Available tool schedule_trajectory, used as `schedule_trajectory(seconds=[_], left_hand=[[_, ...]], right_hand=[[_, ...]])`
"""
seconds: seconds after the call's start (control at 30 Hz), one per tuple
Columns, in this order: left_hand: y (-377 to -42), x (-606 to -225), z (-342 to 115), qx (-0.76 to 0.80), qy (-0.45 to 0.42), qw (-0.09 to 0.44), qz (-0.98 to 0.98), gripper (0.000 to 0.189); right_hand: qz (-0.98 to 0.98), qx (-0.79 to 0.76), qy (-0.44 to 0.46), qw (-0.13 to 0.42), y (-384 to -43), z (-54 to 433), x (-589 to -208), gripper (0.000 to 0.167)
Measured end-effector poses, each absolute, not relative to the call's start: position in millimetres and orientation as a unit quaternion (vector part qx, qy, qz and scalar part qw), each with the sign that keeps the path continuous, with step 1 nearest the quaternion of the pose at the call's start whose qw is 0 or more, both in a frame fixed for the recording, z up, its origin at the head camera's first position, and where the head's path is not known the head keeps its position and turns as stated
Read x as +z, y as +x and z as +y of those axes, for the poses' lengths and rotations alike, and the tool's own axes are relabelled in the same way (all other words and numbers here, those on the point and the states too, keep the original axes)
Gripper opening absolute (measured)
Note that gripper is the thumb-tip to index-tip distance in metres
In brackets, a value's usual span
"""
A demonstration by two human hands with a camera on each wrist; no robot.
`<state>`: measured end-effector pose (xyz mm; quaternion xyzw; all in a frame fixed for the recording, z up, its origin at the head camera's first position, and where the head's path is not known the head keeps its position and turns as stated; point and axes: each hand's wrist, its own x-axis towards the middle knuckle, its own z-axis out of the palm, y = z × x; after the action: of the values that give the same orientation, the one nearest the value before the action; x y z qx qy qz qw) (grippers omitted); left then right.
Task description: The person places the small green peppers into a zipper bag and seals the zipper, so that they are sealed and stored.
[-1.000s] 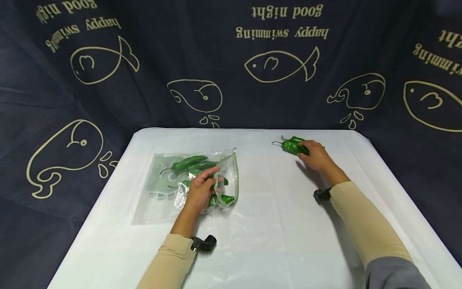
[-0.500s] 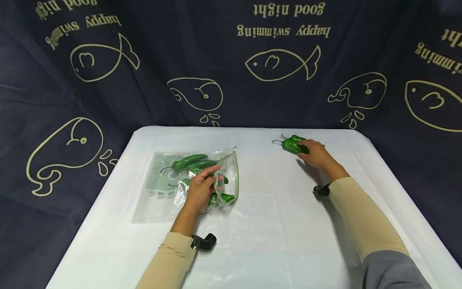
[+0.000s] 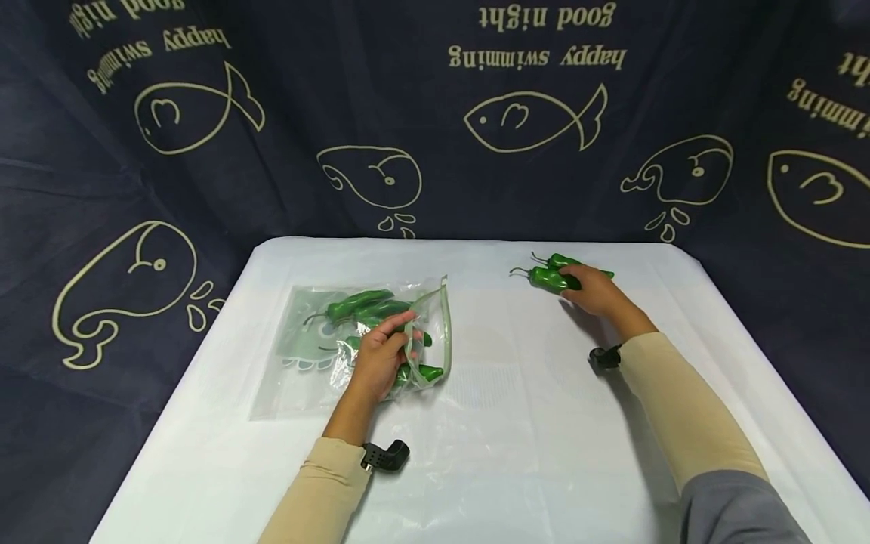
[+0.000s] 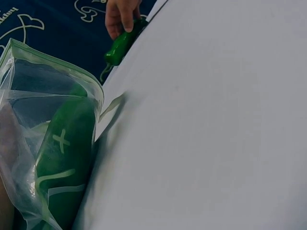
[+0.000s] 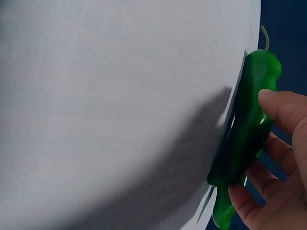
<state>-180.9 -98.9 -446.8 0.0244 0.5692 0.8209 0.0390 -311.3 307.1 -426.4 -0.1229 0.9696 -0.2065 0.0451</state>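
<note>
Lying on the left half of the table, a clear zip bag (image 3: 272,393) with a green rim contains several green peppers (image 3: 350,304). My left hand (image 3: 376,363) pinches the bag's mouth, which gapes towards the right; the left wrist view shows a pepper (image 4: 67,143) through the plastic. At the back right, my right hand (image 3: 593,291) grips a long green pepper (image 3: 546,279), its thumb on one side and fingers on the other in the right wrist view. Just behind it lies a second pepper (image 3: 559,261), partly hidden by the hand.
A white cloth covers the table (image 3: 489,468). Beyond the far edge hangs a dark blue curtain (image 3: 435,196) with fish and whale drawings. Black cameras (image 3: 387,456) are strapped to both wrists.
The gripped pepper has shifted slightly towards me and left, so a little more of the pepper behind shows. My left hand and the bag stay in place.
</note>
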Motion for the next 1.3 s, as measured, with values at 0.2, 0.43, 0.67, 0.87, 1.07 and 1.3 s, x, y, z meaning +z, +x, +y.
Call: schedule_trajectory(seconds=[0.2,0.43,0.67,0.87,1.07,1.3], left_hand=[[-180.0,-446.6,-98.3,0.823,0.023,0.036,0.566,0.043],[-180.0,-447.7,-98.2,0.823,0.022,0.036,0.567,0.043],[-180.3,-448.8,-98.7,0.823,0.021,0.036,0.566,0.042],[-180.0,-448.2,-98.5,0.822,0.022,0.036,0.568,0.042],[-180.2,-448.2,-98.3,0.82,0.016,0.035,0.571,0.042],[-180.7,-448.9,-98.8,0.82,0.018,0.036,0.571,0.043]], right_hand=[[0.969,-0.208,-0.124,0.056,-309.4,307.3,-425.7,0.054],[0.967,-0.214,-0.126,0.059,-307.2,308.9,-428.2,0.053],[0.961,-0.244,-0.119,0.05,-303.8,306.3,-429.9,0.051],[0.958,-0.255,-0.122,0.044,-303.5,304.2,-429.4,0.047],[0.952,-0.273,-0.128,0.048,-300.3,300.3,-426.4,0.043],[0.948,-0.281,-0.142,0.048,-299.2,298.2,-426.9,0.039]])
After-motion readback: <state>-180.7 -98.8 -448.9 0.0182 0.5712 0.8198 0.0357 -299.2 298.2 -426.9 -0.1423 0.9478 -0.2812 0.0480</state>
